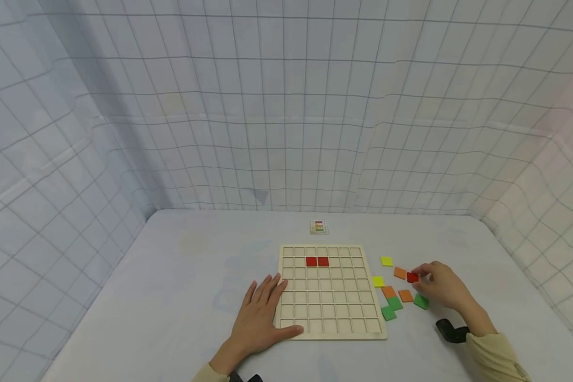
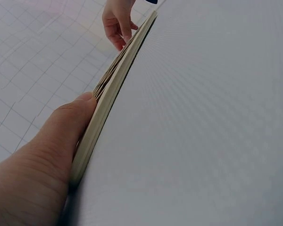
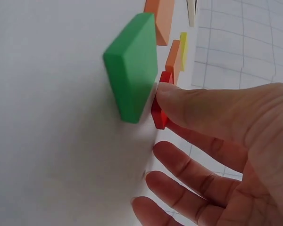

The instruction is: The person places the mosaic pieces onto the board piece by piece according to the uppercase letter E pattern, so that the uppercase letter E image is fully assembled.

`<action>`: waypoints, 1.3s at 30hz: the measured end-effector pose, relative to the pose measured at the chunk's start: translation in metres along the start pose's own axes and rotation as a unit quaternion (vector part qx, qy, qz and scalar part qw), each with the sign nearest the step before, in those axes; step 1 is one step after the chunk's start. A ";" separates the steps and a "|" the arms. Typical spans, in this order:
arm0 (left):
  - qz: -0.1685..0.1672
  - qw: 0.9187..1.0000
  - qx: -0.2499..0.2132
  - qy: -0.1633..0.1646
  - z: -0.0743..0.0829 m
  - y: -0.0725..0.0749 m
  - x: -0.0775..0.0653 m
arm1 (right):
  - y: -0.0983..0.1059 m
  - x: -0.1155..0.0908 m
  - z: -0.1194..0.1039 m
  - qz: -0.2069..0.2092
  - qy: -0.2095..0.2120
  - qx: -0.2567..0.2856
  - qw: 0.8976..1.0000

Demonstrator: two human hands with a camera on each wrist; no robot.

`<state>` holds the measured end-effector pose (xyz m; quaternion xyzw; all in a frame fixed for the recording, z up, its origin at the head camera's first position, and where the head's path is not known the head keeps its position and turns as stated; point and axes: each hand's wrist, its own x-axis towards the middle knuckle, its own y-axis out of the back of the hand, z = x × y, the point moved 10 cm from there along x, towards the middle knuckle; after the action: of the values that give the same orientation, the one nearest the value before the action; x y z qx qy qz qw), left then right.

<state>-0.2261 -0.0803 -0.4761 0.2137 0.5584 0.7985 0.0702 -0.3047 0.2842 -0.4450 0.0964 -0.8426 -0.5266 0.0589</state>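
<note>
A pale wooden grid board (image 1: 334,336) lies on the white table, two red square tiles (image 1: 317,261) sitting side by side in its second row from the far edge. My left hand (image 1: 260,321) rests at the board's left side and near corner, fingers spread and thumb along the near edge. To the right of the board, my right hand (image 1: 441,286) pinches a red tile (image 3: 161,113) between thumb and index finger, low over the table. Close to it in the right wrist view stands out a green tile (image 3: 132,68), with orange tiles (image 3: 173,59) beyond.
Loose yellow tiles (image 1: 387,261), orange tiles (image 1: 406,295) and green tiles (image 1: 389,313) lie scattered between the board and my right hand. Behind the board is a small card (image 1: 319,227) with a coloured grid pattern. White checked curtains (image 1: 286,132) surround the table.
</note>
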 end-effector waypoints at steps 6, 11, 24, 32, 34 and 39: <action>0.005 1.000 -0.006 -0.003 0.001 0.002 0.000 | 0.000 0.000 0.003 0.016 0.000 0.013 1.000; 0.007 1.000 -0.008 -0.003 0.002 0.003 0.000 | 0.001 0.000 0.005 0.013 -0.012 0.023 1.000; 0.004 1.000 -0.003 -0.002 0.003 0.003 0.000 | 0.001 -0.007 0.008 0.032 -0.034 0.064 0.997; 0.005 1.000 -0.002 0.000 0.003 0.004 -0.001 | 0.008 -0.005 -0.014 0.090 0.008 0.075 0.993; 0.005 1.000 -0.004 0.001 0.003 0.004 -0.001 | 0.008 -0.002 -0.023 0.100 0.021 0.092 0.991; 0.005 1.000 -0.009 0.002 0.002 0.005 -0.001 | 0.002 0.009 -0.047 0.103 0.052 0.131 0.985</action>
<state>-0.2242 -0.0809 -0.4716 0.2141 0.5502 0.8044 0.0665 -0.3046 0.2417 -0.4226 0.0436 -0.9055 -0.3970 0.1434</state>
